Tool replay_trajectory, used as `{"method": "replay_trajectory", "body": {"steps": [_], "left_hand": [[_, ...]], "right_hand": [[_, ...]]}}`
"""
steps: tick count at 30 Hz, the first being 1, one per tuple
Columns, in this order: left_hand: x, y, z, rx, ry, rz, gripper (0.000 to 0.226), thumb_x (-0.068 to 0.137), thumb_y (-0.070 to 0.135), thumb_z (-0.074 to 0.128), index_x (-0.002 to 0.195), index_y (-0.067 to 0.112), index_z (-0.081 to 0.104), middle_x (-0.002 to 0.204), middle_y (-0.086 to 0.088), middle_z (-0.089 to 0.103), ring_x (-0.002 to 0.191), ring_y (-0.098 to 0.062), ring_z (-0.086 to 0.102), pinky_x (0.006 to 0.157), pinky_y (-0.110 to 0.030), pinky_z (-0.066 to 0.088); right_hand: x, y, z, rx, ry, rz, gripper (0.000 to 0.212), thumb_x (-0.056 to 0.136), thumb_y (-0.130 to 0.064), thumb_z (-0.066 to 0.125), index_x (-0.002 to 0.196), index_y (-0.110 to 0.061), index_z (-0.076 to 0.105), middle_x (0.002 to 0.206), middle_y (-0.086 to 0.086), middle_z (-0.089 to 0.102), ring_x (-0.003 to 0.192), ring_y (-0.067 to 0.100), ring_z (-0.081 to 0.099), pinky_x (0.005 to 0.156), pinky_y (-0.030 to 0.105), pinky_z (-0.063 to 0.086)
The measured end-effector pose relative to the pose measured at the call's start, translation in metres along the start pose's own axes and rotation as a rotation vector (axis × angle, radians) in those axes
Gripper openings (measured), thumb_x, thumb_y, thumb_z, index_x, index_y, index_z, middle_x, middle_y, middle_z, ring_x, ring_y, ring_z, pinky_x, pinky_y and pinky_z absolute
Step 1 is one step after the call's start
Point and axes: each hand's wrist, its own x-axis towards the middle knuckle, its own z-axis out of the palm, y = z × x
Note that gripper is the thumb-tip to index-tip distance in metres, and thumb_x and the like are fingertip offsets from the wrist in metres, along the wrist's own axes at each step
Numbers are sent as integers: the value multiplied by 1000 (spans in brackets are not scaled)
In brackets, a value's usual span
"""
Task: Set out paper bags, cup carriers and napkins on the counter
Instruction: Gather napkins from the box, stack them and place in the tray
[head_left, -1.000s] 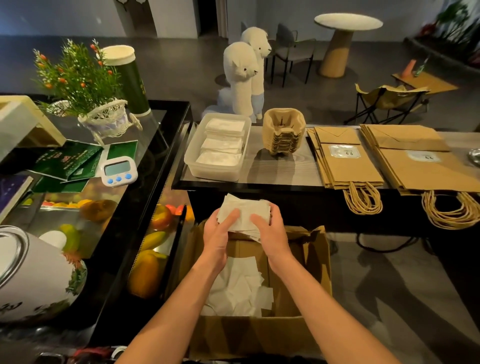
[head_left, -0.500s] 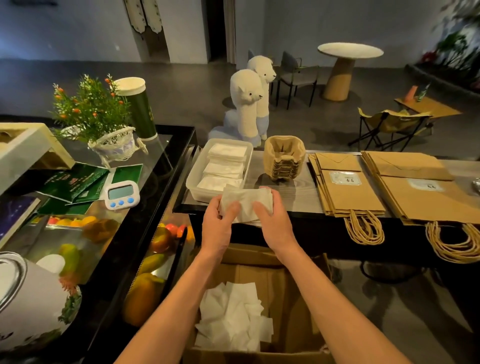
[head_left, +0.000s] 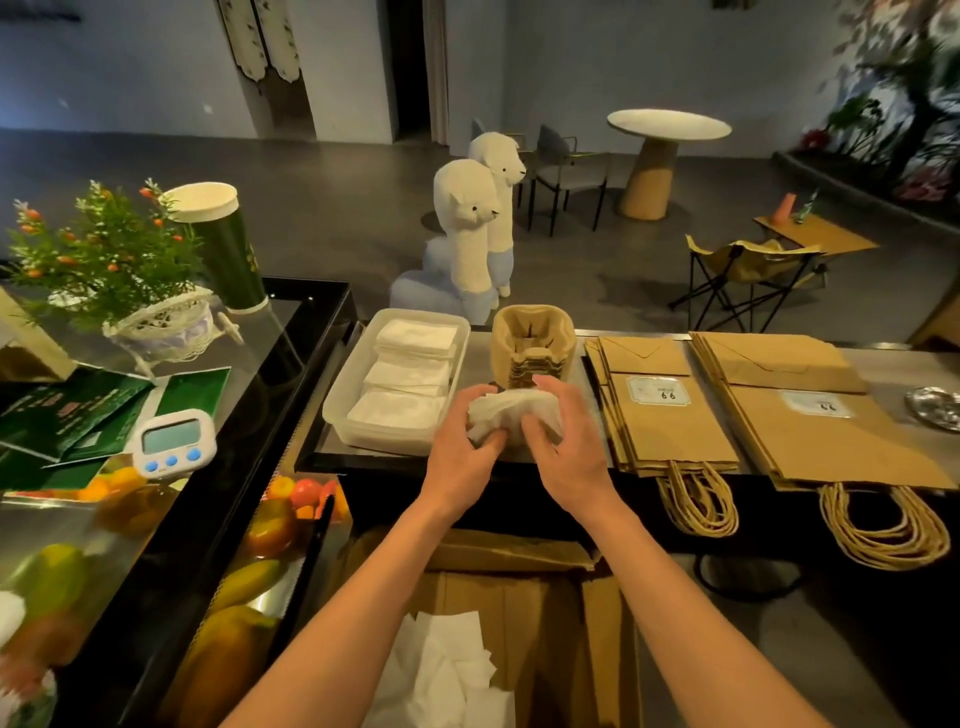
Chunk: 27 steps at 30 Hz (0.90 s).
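A bundle of napkins (head_left: 511, 415) is gripped between both hands, the left hand (head_left: 460, 460) and right hand (head_left: 571, 457) curled round its ends, above the front edge of the tabletop (head_left: 909, 364). The plastic tub (head_left: 338, 402), already stocked with folded stacks, lies at ten o'clock from the grip, just beside the left hand, its long axis running six to twelve o'clock. Cup carriers (head_left: 532, 348) are stacked at twelve o'clock and paper bags (head_left: 670, 415) are laid at three. The left hand is judged the nearer for a drop into the tub.
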Motion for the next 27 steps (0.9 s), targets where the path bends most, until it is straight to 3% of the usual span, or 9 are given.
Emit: {"method": "replay_trajectory", "body": {"steps": [4, 7, 9, 12, 14, 17, 22, 27], "left_hand": [[10, -20, 14, 51, -89, -96, 67, 85, 9, 73, 140, 31, 42, 131, 14, 52, 120, 1, 53, 99, -24, 51], [14, -24, 20, 42, -76, -108, 67, 88, 4, 69, 140, 33, 39, 129, 19, 50, 123, 2, 51, 97, -15, 50], [17, -24, 21, 41, -61, -116, 64, 90, 2, 67, 139, 35, 41, 127, 28, 48, 121, 11, 48, 95, -8, 46], [19, -25, 21, 25, -31, -112, 62, 90, -2, 67, 134, 34, 45, 123, 33, 49, 115, 21, 46, 93, -6, 43], [21, -25, 21, -20, 4, -106, 60, 89, -2, 70, 132, 34, 48, 120, 34, 53, 115, 16, 50, 95, -15, 47], [23, -26, 22, -67, 19, -109, 62, 90, 4, 73, 133, 39, 46, 123, 31, 54, 117, 8, 54, 97, -21, 52], [26, -23, 20, -118, -57, -153, 69, 88, -2, 70, 139, 34, 41, 128, 22, 50, 113, 13, 53, 92, -17, 52], [26, -20, 21, -111, -51, -160, 56, 90, -8, 63, 128, 31, 51, 122, 20, 56, 108, 7, 57, 89, -17, 52]], "right_hand": [[-5, 25, -1, 4, -90, 174, 61, 91, -22, 71, 144, -26, 42, 134, -9, 44, 123, 8, 46, 106, 34, 46], [-5, 34, -1, 37, -97, 251, 66, 90, -18, 71, 146, -29, 39, 138, -11, 43, 125, 5, 44, 107, 29, 44], [-1, 35, -1, 70, -96, 307, 66, 91, -17, 70, 147, -30, 39, 140, -14, 43, 127, 3, 42, 107, 24, 40], [8, 36, -3, 37, -100, 272, 47, 91, -15, 70, 132, -27, 51, 131, -15, 43, 123, 3, 44, 106, 23, 42], [14, 34, -6, 53, -106, 229, 34, 92, -12, 69, 119, -28, 54, 125, -14, 47, 120, 2, 48, 98, 22, 47], [16, 28, -10, 189, -143, 261, 31, 96, -13, 66, 120, -27, 52, 119, -11, 55, 107, 0, 55, 78, 17, 53], [12, 42, -3, 91, -190, 256, 68, 88, -22, 76, 143, -33, 38, 134, -14, 44, 125, 8, 46, 102, 30, 48], [14, 42, -6, 60, -204, 272, 70, 85, -17, 78, 142, -34, 41, 134, -14, 42, 126, 6, 42, 107, 29, 42]]}}
